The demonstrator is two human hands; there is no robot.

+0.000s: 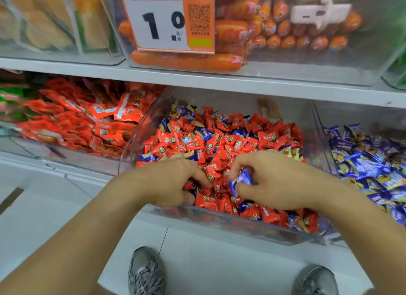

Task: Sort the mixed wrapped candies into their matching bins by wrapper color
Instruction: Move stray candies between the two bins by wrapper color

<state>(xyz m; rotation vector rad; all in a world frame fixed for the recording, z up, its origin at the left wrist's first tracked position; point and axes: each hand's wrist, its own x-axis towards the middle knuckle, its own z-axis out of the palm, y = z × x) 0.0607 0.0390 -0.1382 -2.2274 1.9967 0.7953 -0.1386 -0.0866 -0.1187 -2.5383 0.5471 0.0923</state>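
A clear middle bin (219, 220) holds mostly red wrapped candies (222, 141) with several blue ones mixed in. Both my hands are inside it near the front. My right hand (270, 180) pinches a blue wrapped candy (241, 180) between thumb and fingers. My left hand (173, 180) lies with curled fingers dug into the red candies; a dark blue wrapper shows at its fingertips, and whether it holds that one cannot be told. The bin to the right (325, 141) is filled with blue wrapped candies (369, 163).
A bin of red snack packets (83, 121) stands to the left. The white shelf (241, 84) above carries bins of orange sausages and a price tag (162, 20). My grey shoes (146, 272) stand on the pale floor below the bin.
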